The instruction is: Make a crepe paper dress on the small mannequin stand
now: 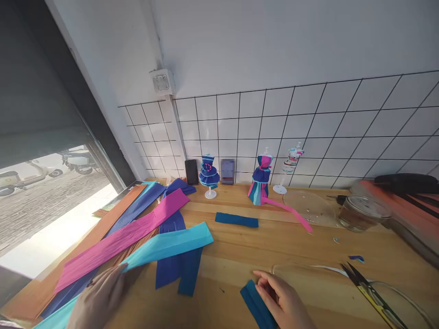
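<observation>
got a light blue strip (173, 245) in the left hand (101, 294), fingers nearly together at its edge, seemingly pinching — can't tell how firmly, with the thumb out of sight. runs out past those fingertips to a flat end, and back on the near side of the hand. looks like crepe paper or thin cloth, so probably next to no weight, floppy, not very slippery, easy to crease or tear. best taken lightly near an end, full width between thumb and fingers, no yanking.

then at the right hand (283, 299), loosely curled with thumb and forefinger a bit apart at the tips: touching a dark blue piece (259, 306), can't tell if actually gripped. seems folded, so maybe a touch stiffer — would pinch across the layers.

just beyond the left grip, a pink strip (137, 233), with dark blue strips (169, 267) under the light blue one's far part. ahead of the right hand, well apart, a short blue strip (236, 220) flat on the table (219, 256). off to the right of that hand, scissors (370, 301).
</observation>
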Demonstrator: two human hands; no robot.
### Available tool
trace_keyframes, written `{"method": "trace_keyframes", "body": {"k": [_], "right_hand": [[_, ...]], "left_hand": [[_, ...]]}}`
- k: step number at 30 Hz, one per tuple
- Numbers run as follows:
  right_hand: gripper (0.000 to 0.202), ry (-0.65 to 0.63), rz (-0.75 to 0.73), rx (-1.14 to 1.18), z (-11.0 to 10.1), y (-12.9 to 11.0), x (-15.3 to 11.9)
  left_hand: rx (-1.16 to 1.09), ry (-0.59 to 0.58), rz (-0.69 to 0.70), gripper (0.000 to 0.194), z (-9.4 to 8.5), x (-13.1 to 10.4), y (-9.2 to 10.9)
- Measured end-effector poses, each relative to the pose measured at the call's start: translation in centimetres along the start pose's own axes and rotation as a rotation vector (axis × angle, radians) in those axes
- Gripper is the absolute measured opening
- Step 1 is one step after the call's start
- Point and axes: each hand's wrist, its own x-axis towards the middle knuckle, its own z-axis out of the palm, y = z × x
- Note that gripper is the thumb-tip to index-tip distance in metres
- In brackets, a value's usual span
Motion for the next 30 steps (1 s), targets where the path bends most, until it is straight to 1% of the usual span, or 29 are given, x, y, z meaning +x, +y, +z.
{"method": "trace_keyframes", "body": {"k": [3, 6, 9, 12, 14, 17, 20, 22, 24, 25, 28, 30], "right_hand": [[0.024, 0.019, -0.001, -0.009, -0.1, -0.4, 0.0], [0.023, 0.028, 0.011, -0.022, -0.1, -0.8, 0.1], [0.023, 0.028, 0.013, -0.022, -0.1, -1.1, 0.2], [0.023, 0.031, 0.006, -0.012, -0.2, -1.2, 0.2], [0.024, 0.031, 0.009, -0.004, -0.2, -1.3, 0.2], [0.025, 0.030, 0.018, 0.010, -0.3, -1.4, 0.2], [0.026, 0.029, 0.039, 0.040, -0.4, -1.4, 0.2], [0.028, 0.038, 0.079, 0.085, -0.5, -1.5, 0.2], [0.030, 0.057, 0.136, 0.174, -0.5, -1.6, 0.2], [0.032, 0.070, 0.157, 0.234, -0.5, -1.7, 0.2], [0.036, 0.118, 0.166, 0.406, -0.7, -2.2, 0.2], [0.037, 0.160, 0.155, 0.449, -1.0, -2.4, 0.3]], "left_hand": [[0.093, -0.080, 0.113, 0.027, 0.7, -0.1, 0.1], [0.121, -0.134, 0.155, 0.039, 1.6, 0.4, 0.8], [0.090, -0.164, 0.194, 0.045, 2.7, 1.6, 2.7], [0.023, -0.201, 0.243, 0.039, 3.6, 3.2, 4.9], [-0.026, -0.200, 0.234, 0.035, 3.9, 4.3, 5.7], [-0.116, -0.160, 0.152, 0.036, 3.4, 5.4, 6.1], [-0.185, -0.117, 0.057, 0.037, 2.5, 6.0, 6.6], [-0.210, -0.084, 0.066, 0.037, 2.3, 6.0, 7.3], [-0.225, -0.064, 0.136, 0.035, 2.7, 5.7, 8.1], [-0.229, -0.073, 0.191, 0.034, 3.0, 5.4, 8.5], [-0.213, -0.156, 0.359, 0.034, 4.5, 4.3, 8.9], [-0.194, -0.209, 0.407, 0.038, 5.5, 3.6, 8.8]]}}
